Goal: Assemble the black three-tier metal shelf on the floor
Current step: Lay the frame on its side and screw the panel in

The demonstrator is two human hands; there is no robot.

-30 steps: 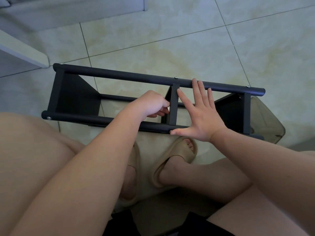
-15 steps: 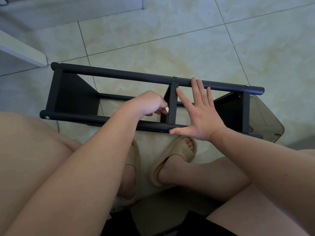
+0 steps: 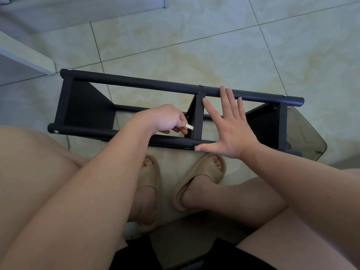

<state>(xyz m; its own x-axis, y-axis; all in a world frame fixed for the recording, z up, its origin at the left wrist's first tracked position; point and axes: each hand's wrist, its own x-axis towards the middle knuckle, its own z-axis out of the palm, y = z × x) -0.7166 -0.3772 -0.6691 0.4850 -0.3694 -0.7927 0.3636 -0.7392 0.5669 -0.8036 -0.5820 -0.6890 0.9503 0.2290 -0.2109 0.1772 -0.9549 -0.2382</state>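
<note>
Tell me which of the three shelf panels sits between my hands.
The middle panel: the left hand pinches a pale piece on one side, the right hand lies spread on the other. Neither hand touches the others.

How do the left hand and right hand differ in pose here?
The left hand is curled, the right hand spread flat. The left hand pinches a small pale object; the right hand holds nothing, resting on the shelf frame. Both sit beside the middle crossbar.
</note>
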